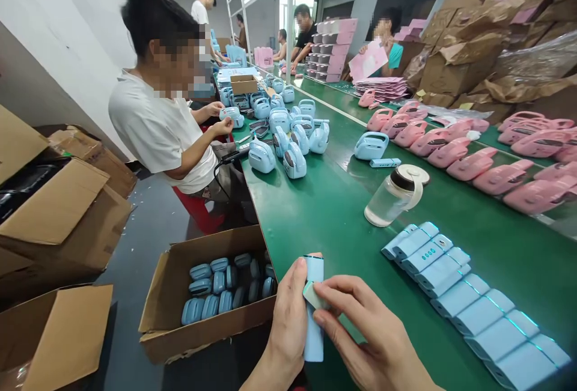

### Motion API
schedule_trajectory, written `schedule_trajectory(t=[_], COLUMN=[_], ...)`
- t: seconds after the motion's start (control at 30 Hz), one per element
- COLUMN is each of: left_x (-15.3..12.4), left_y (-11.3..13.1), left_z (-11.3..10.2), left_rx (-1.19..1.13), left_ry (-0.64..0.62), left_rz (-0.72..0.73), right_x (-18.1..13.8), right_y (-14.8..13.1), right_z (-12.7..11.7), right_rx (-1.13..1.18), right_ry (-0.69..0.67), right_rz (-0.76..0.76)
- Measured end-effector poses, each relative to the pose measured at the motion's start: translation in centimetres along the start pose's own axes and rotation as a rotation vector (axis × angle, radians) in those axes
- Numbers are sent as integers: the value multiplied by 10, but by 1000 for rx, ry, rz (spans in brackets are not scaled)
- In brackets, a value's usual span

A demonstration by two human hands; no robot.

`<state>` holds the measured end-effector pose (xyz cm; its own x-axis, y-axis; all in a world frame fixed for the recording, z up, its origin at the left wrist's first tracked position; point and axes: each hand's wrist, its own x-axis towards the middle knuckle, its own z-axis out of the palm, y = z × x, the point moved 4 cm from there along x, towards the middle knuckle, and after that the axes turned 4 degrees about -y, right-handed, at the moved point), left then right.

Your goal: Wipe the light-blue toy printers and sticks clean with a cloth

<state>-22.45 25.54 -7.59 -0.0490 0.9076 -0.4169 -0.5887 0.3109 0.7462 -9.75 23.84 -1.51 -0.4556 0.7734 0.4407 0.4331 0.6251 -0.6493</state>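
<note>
Near the bottom middle of the head view, my left hand (287, 314) grips a long light-blue plastic piece (314, 343) with a shiny blue band near its top end. My right hand (367, 319) pinches a small pale-green pad (314, 296) between thumb and fingers and presses it against the front of the blue piece. Whether the pad is cloth, sponge or something else cannot be made out. To the right of my hands, a slanting row of similar light-blue pieces (484, 307) lies on the green table (324, 211).
A clear water bottle (387, 199) stands beyond my hands. Blue handled cases (295, 160) crowd the table's left side, pink ones (500, 175) the right. An open carton (157, 319) of blue cases sits at lower left. A co-worker (155, 115) works at the left edge.
</note>
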Motion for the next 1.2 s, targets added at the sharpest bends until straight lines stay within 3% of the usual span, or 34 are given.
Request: schedule_trajectory(t=[0.23,0.4,0.57,0.7,0.8,0.93,1.0,1.1,1.2], left_x=[-10,-11,-13,-11,-7,2,6,9,11], left_y=[7,0,-4,1,-9,-14,-12,-1,13], left_z=[7,12,14,13,10,5,3,6,10], left_rx=[144,59,58,-35,100,126,152,51,-106], left_ry=[-130,-228,-183,-132,-130,-67,-53,-152,-243], left_rz=[-61,-47,-191,-151,-241,-197,-249,-270,-231], right_x=[-17,-18,-13,-18,-22,-8,6,22,34], right_y=[-9,-8,-10,-9,-4,6,20,58,99], right_z=[-11,-12,-13,-15,-13,-10,-13,-23,-18], right_rx=[-232,-170,-116,-91,-148,-110,-51,-33,-36], right_ry=[-59,-28,-23,-2,-8,16,80,246,229], right_rz=[-127,-132,-84,-101,-106,-135,-50,233,393])
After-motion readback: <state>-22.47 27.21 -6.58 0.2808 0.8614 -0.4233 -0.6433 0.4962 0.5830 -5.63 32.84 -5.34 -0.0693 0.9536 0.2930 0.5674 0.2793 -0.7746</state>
